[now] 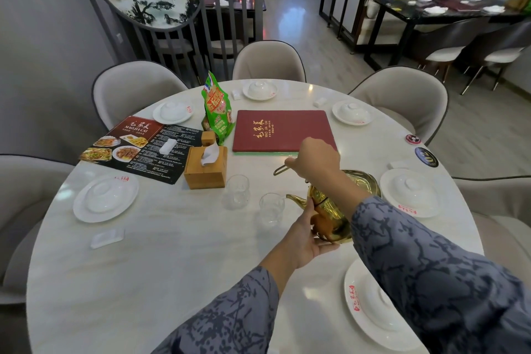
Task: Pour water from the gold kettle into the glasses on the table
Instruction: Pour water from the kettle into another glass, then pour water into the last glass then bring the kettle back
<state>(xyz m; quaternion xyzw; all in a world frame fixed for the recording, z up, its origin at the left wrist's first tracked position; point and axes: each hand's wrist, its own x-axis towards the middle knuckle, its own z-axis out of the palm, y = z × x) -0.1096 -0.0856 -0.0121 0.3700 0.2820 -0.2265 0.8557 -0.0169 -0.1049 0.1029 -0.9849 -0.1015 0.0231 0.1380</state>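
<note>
- Gold kettle, centre-right of frame: rigid polished metal, likely slippery and heavy when full.
- Right hand grasps its wire handle; left hand cups the belly.
- Glasses, just left of the spout: fragile, probably easily tipped.

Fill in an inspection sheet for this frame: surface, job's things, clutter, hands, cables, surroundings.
Surface: round pale marble table, dry as far as visible.
Job's things: gold kettle tilted, spout toward near glass; far glass beside it; water level unclear.
Clutter: red menu, food menu sheet, tissue box, green snack bag, covered white plates.
Hands: left hand supports kettle base; right hand grips its handle.
Cables: nothing seen.
Surroundings: grey chairs, other dining tables behind.
</note>
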